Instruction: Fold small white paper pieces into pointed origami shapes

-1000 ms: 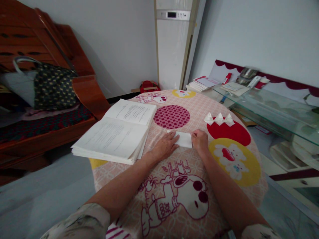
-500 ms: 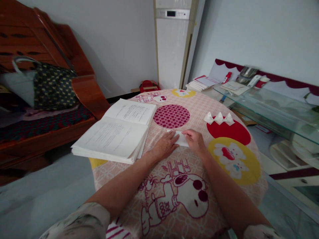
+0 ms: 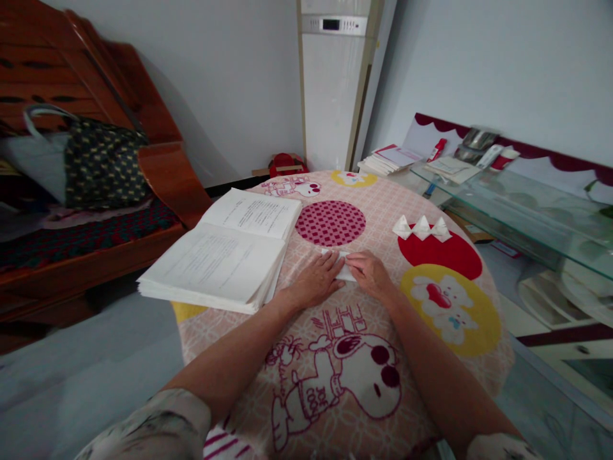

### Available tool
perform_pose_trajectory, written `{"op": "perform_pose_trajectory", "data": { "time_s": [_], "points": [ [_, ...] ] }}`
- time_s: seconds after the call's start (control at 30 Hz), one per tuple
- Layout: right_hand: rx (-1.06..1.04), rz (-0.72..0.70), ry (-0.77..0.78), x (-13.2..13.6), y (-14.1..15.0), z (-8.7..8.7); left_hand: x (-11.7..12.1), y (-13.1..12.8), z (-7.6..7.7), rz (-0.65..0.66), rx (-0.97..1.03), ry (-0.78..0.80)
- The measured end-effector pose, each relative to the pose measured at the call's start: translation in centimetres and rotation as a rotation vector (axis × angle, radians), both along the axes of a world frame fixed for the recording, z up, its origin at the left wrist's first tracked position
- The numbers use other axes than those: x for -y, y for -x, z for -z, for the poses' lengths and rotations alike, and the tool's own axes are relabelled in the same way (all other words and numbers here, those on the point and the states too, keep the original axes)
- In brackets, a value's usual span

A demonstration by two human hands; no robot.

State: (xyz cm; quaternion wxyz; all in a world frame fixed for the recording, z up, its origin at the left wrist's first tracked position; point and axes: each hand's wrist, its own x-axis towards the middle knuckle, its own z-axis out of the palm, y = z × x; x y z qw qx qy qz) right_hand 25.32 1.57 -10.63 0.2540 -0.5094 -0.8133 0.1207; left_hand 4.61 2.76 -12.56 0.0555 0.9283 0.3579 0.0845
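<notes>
A small folded white paper [image 3: 345, 271] lies on the round table's pink cartoon-print cloth [image 3: 335, 383], mostly covered by both hands. My left hand [image 3: 313, 281] lies flat on the paper's left part with fingers stretched out. My right hand [image 3: 370, 273] presses down on the paper's right part, fingers laid flat across it and reaching toward the left hand. Three folded white paper pieces [image 3: 421, 229] sit in a row just beyond my right hand, on a red circle of the cloth.
An open thick book of printed pages [image 3: 225, 252] lies at the table's left edge. A glass shelf [image 3: 517, 204] with papers and containers stands to the right. A wooden bench with a dark patterned bag [image 3: 98, 163] is at left. A white standing appliance [image 3: 332, 83] is behind.
My right hand has slid left across the paper, folding it smaller, until its fingers nearly meet the left hand. The left hand has stayed in place.
</notes>
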Motion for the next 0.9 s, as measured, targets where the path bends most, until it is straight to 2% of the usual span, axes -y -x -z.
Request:
{"op": "perform_pose_trajectory", "data": {
  "time_s": [0.43, 0.67, 0.77, 0.9],
  "points": [
    [-0.053, -0.011, -0.022, 0.1, 0.0, 0.3, 0.1, 0.3, -0.1, 0.021, -0.046, -0.002],
    [-0.03, -0.037, 0.005, 0.3, -0.3, -0.1, 0.4, 0.2, -0.8, 0.009, -0.048, 0.027],
    [-0.019, -0.029, 0.032, 0.2, -0.3, -0.1, 0.4, -0.1, -1.1, -0.013, -0.014, 0.044],
    [-0.021, -0.007, 0.056, 0.2, -0.2, -0.2, 0.3, -0.9, -1.3, -0.107, 0.057, 0.049]
  ]
}}
